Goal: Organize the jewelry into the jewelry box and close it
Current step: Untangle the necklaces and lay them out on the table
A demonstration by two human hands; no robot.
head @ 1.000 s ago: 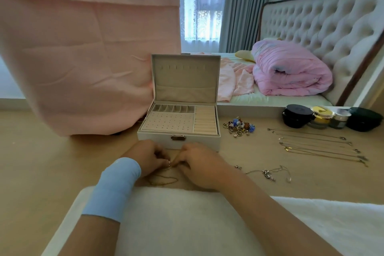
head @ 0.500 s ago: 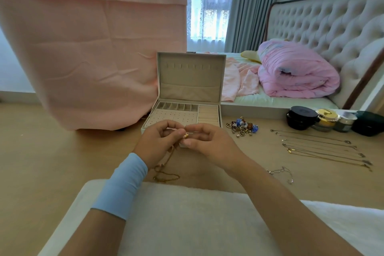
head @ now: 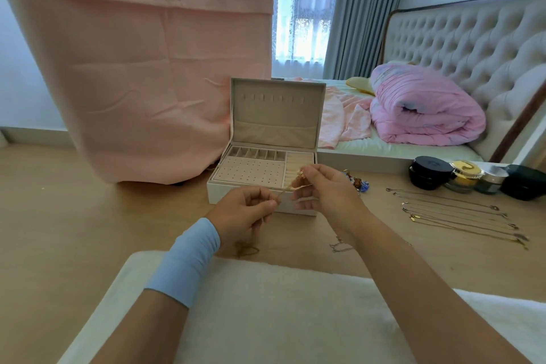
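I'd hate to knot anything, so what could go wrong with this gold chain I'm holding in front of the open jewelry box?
The gold chain is pinched between the left hand and right hand, but its tail lies coiled on the floor; lifting it could knot it. The silver chain beside the right wrist could get dragged by that forearm.

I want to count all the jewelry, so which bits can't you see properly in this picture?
All in the head view:
- The gold chain: clasp too small and blurred; lower part passes behind the left hand.
- The little jewelry pile: mostly hidden behind the right hand.
- The silver chain: partly covered by the right forearm.
- The jewelry box: front middle hidden by both hands.
- The dark case: cut off by the right edge.
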